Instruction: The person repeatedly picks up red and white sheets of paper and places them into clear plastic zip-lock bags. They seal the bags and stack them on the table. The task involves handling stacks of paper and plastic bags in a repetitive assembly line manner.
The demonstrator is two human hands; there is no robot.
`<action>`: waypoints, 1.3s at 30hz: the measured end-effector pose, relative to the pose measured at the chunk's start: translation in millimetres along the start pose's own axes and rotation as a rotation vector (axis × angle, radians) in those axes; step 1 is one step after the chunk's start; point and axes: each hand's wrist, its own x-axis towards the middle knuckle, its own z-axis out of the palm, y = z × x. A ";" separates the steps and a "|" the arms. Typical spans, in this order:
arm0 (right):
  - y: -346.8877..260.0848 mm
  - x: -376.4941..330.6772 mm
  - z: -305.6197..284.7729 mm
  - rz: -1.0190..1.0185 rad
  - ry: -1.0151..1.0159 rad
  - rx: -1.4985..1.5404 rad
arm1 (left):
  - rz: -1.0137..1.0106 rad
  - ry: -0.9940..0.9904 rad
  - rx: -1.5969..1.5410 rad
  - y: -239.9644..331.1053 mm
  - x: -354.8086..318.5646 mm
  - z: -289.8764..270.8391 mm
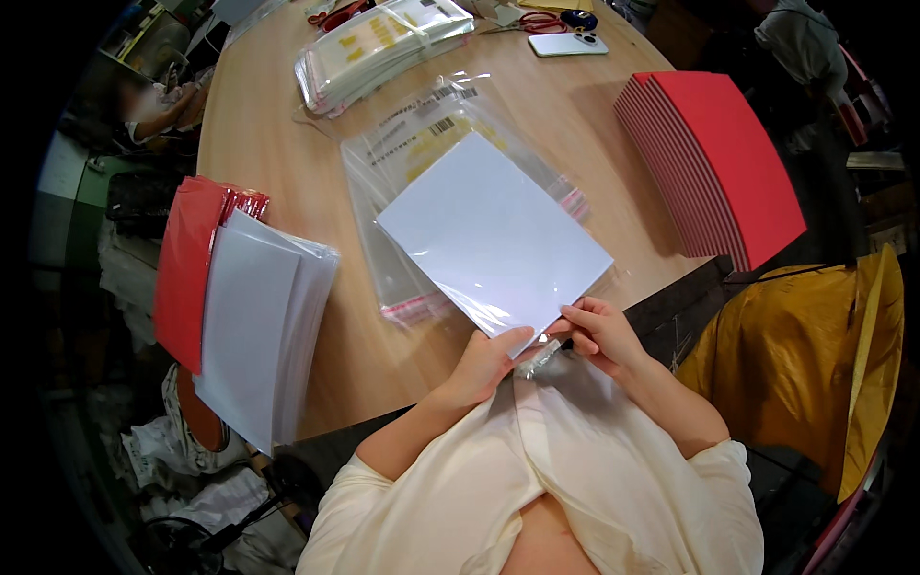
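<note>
Both hands (pixel 546 350) — pinched on white sheet (pixel 494 235)

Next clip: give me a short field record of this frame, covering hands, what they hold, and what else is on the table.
left hand: grips the near corner of the white sheet
right hand: pinches the same corner, beside the left hand
white sheet: lies on a clear plastic sleeve
table: round, wooden
person's left: stack of white sheets over a red stack
person's right: stack of red boards
far edge: pile of filled sleeves, phone, scissors
</note>
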 end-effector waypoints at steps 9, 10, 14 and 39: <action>20.2 13.1 18.8 0.008 0.022 0.067 | -0.084 -0.060 0.068 15.9 -6.1 -26.2; 21.6 13.4 22.2 -0.009 0.016 0.067 | -0.106 -0.051 0.059 17.6 -7.5 -30.8; 24.3 17.8 32.4 -0.075 0.003 -0.028 | -0.017 0.090 -0.001 14.0 -25.0 -48.9; 59.2 32.2 77.9 -0.994 -0.218 -1.328 | 0.295 0.346 0.238 -19.9 -57.0 -63.1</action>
